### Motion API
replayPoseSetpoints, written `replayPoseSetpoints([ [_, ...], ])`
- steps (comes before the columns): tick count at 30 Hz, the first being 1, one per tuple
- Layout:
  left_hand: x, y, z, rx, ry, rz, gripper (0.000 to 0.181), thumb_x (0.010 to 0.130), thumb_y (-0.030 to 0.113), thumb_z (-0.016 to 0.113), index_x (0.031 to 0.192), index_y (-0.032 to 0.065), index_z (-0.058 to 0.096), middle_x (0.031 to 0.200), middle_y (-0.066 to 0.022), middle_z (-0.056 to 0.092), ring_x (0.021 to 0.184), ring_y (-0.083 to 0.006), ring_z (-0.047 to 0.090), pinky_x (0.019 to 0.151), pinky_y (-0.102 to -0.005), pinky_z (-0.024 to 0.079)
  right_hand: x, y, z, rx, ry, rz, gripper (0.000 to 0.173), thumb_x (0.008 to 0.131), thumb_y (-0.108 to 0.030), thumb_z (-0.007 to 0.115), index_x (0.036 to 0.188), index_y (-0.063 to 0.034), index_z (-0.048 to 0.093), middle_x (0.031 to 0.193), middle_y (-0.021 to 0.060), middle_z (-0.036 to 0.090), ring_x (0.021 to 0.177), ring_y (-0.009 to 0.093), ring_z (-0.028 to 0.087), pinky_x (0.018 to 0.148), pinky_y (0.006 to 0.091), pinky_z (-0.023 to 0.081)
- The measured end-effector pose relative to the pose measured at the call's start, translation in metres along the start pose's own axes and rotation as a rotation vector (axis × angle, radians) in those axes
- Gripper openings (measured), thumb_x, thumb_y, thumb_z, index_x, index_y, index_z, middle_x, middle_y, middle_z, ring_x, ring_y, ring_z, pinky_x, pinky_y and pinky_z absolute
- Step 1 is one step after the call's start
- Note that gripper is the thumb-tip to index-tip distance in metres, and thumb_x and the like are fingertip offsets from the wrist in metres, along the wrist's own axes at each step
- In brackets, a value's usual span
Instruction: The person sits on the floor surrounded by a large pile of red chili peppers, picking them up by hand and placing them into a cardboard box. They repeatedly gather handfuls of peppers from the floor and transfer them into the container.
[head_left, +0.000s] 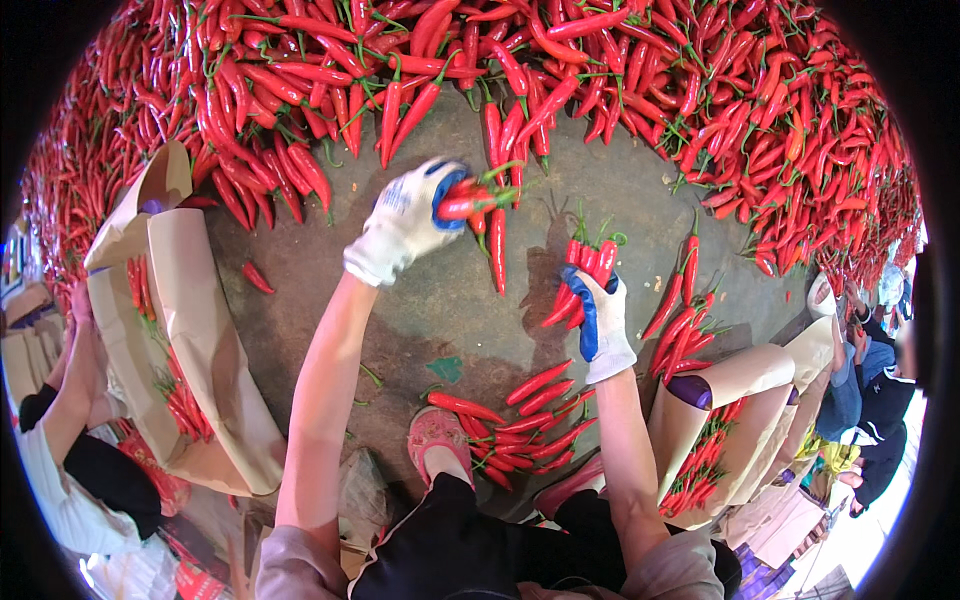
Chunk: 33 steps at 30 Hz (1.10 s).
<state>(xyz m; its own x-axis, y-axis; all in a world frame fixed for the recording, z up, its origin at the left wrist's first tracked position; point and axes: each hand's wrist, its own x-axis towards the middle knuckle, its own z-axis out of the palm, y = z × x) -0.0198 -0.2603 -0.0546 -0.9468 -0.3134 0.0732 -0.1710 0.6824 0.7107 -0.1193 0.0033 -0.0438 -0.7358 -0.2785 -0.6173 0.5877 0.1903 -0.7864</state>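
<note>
My left hand (416, 210), in a white glove with a blue coated palm, is closed around a few red chili peppers (469, 204) with green stems pointing right. Beneath it, a few long chilies (497, 247) stretch from the pile onto the floor. My right hand (604, 315), gloved alike, grips a small bunch of red chilies (589, 262), stems pointing away from me. By my feet lies a loose group of chilies (517, 435). Another loose cluster (681, 330) rests to the right of my right hand.
A huge heap of red chilies (315, 75) curves around the far side. Paper-lined containers holding chilies stand at left (202, 315) and right (739, 435). A single chili (257, 277) and a green leaf (445, 368) lie on the floor (315, 300). Other people sit at both sides.
</note>
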Motion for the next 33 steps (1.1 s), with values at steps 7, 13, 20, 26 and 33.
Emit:
replayPoseSetpoints([
  [7,-0.098,0.043,0.011,-0.084,-0.172,-0.087,0.058,0.059,0.018,0.078,0.111,0.006,0.057,0.11,-0.0162,0.061,0.098,-0.0372,0.061,0.085,-0.0422,0.051,0.012,0.006,0.012,-0.412,0.057,-0.32,0.04,0.071,-0.011,0.079,0.104,0.0021,0.061,0.086,0.0066,0.067,0.074,0.014,0.061,0.071,0.0297,0.05],
  [13,-0.153,0.097,0.041,-0.151,-0.525,0.05,0.064,0.058,0.019,0.076,0.117,0.0086,0.055,0.117,-0.0167,0.058,0.099,-0.0361,0.061,0.082,-0.0434,0.051,-0.002,-0.019,0.09,-1.386,-0.068,-0.519,0.063,0.066,-0.034,0.078,0.118,-0.0092,0.054,0.099,0.0158,0.063,0.089,0.034,0.064,0.078,0.0446,0.05],
  [20,-0.146,0.081,0.04,-0.765,-0.382,-0.053,0.066,0.061,0.02,0.083,0.118,0.0023,0.055,0.118,-0.0164,0.06,0.103,-0.0312,0.062,0.09,-0.0405,0.049,-0.009,-0.003,0.085,-1.684,-0.186,-0.785,0.067,0.066,-0.032,0.076,0.124,-0.012,0.05,0.107,0.0129,0.061,0.101,0.031,0.06,0.089,0.0467,0.045],
  [26,-0.077,0.067,0.014,-1.427,0.209,-0.585,0.051,0.074,0.011,0.073,0.121,0.0028,0.054,0.102,-0.0071,0.064,0.089,-0.017,0.063,0.074,-0.0305,0.052,0.022,-0.037,0.06,-0.911,-0.185,-0.516,0.058,0.058,-0.021,0.082,0.11,-0.0018,0.062,0.098,0.0173,0.069,0.091,0.031,0.067,0.081,0.0395,0.051],
  [33,0.053,0.032,0.029,-1.438,0.259,-0.723,0.018,0.081,0.01,0.066,0.096,-0.0008,0.065,0.083,-0.0075,0.066,0.07,-0.0176,0.064,0.062,-0.0302,0.052,0.101,-0.111,0.077,0.108,-0.231,-0.056,0.025,0.081,-0.012,0.068,0.103,-0.0014,0.067,0.1,0.0067,0.068,0.085,0.018,0.066,0.077,0.0297,0.052],
])
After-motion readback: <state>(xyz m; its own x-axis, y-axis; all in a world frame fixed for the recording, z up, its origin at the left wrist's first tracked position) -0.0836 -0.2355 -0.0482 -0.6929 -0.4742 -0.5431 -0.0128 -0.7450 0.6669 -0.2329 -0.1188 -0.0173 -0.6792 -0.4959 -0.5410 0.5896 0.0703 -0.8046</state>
